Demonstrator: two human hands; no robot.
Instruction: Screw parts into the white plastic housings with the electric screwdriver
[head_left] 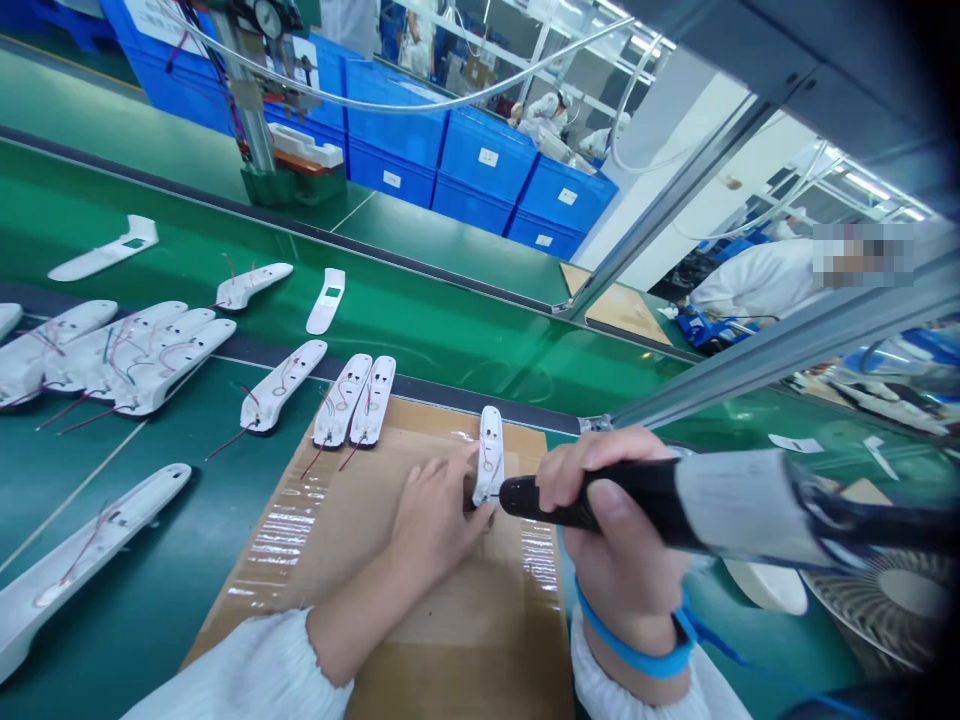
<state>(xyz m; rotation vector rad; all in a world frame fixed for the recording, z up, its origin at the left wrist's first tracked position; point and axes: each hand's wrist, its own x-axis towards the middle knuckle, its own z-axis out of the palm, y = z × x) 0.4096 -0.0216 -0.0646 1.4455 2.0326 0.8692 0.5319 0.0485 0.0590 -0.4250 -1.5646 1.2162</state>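
Observation:
On the cardboard in front of me, a slim white plastic housing [490, 440] with wires in it stands with its near end towards me. Its near end sits between the thumb and fingers of my left hand [442, 505], closed around it. My right hand [619, 510] is wrapped around a black electric screwdriver [652, 500] with a pale band, held almost level. The thin tip of the tool reaches the near end of the housing; whether it sits in a screw is too small to tell. A blue wrist strap [637, 650] is on my right wrist.
Two similar housings [373, 400] lie on the cardboard sheet's [450, 610] far left corner. More wired housings [180, 365] and flat white covers [326, 300] are spread over the green bench and belt to the left. Blue bins [480, 150], a press [259, 120] and co-workers stand beyond; a metal post [675, 220] rises at right.

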